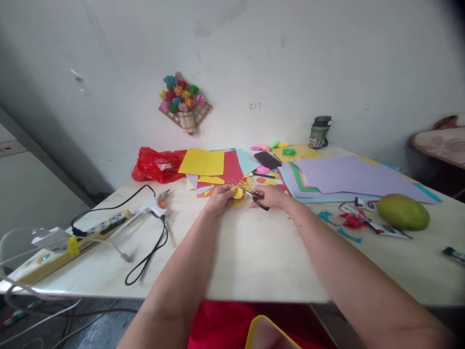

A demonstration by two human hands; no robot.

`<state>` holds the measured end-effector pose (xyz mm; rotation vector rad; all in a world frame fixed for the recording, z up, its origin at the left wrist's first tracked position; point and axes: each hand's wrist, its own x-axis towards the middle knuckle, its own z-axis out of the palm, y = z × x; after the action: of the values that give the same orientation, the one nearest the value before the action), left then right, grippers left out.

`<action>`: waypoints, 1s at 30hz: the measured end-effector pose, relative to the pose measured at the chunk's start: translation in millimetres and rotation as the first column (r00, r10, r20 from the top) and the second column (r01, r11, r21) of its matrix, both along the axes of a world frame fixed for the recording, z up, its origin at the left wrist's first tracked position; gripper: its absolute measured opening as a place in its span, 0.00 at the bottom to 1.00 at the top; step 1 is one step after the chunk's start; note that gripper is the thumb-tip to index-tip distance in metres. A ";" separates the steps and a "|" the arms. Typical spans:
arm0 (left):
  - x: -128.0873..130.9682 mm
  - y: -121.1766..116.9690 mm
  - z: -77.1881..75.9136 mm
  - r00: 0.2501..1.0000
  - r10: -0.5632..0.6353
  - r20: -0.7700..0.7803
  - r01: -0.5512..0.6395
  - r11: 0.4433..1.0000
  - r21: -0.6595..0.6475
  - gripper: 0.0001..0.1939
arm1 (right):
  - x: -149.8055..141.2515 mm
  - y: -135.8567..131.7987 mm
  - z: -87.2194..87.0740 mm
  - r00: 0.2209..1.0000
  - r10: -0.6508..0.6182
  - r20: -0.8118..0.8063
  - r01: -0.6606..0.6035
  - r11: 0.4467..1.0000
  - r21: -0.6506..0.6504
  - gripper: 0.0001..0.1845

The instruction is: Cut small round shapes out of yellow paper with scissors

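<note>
Between the thumb and fingers of my left hand (220, 198) is a small yellow paper piece (237, 192) with a rounded edge. My right hand (272, 197) is closed around the black handles of a pair of scissors (255, 197). The blades point left and lie at the yellow paper; whether they are apart is too small to tell. Beneath and behind my hands are cut scraps of orange, red and yellow paper (271, 182). A yellow sheet (202, 162) and a red sheet (230, 167) lie just beyond my left hand.
To the left are a glue gun (156, 207) with its black cord and a power strip (65, 252). Large purple sheets (356, 175), a green mango-like fruit (403, 212) and torn wrappers (388, 229) lie right. Behind are a red plastic bag (158, 165), a phone (268, 159) and a bottle (319, 132).
</note>
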<state>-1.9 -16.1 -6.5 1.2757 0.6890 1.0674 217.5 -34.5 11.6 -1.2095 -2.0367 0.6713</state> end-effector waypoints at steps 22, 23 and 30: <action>-1.7 -1.5 1.7 0.999 -0.029 -0.028 0.028 0.999 -0.017 0.21 | -8.5 -16.0 19.5 0.889 -0.161 0.429 0.122 0.986 0.118 0.21; -1.3 -2.0 2.4 0.999 -0.027 -0.021 0.026 0.999 -0.023 0.21 | -8.6 -16.1 19.8 0.886 -0.163 0.433 0.124 0.985 0.117 0.21; -1.0 -1.8 3.3 1.000 -0.029 -0.011 0.029 0.999 -0.033 0.21 | -7.3 -14.3 18.8 0.891 -0.155 0.426 0.112 0.986 0.123 0.21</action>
<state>-3.0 -17.9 -3.2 1.2614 0.6918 1.0220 210.1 -48.7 30.5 -1.5312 -2.2831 0.2429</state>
